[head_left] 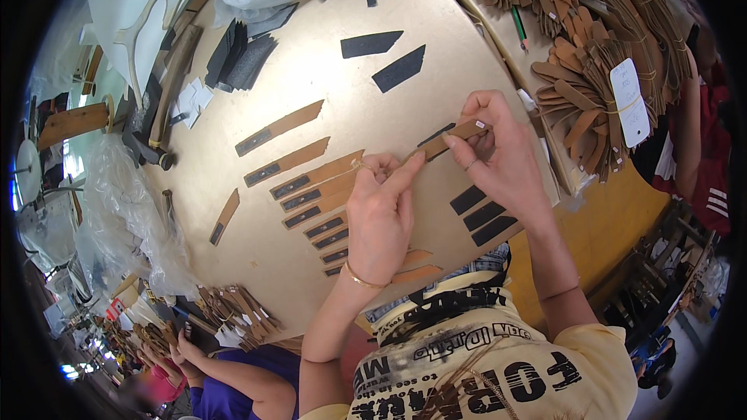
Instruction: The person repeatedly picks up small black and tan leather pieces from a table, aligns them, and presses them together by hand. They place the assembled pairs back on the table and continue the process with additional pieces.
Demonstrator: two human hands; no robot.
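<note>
Head view, and here you are with both hands on one piece: a narrow brown strip (467,129), raised at a slant over the right part of the tabletop (459,31). Your left grip (381,214) pinches its lower end, thumb against fingers; your right grip (502,155) pinches the upper end, beside a small white tag (479,124). A dark edge (436,134) peeks out alongside; whether it's joined to the strip or lies beneath, I can't tell.

Handling looks delicate, so I'd hold that strip flat and lightly taut, thumbs level, long edges parallel, no twist between the two pinches. Press evenly, and beware dragging: the piece looks thin enough to buckle.

Now the edges! The tabletop's right border runs close beside your right wrist, with bundled brown pieces (580,101) past it, so don't swing that elbow wide. Black patches (486,214) sit just below your right palm; lift rather than slide. On the left, the row of black-ended strips (299,201) reaches right up to your left hand, easy to nudge. Best room? Up ahead, between your hands and the two black pieces (398,68), there's bare surface.
</note>
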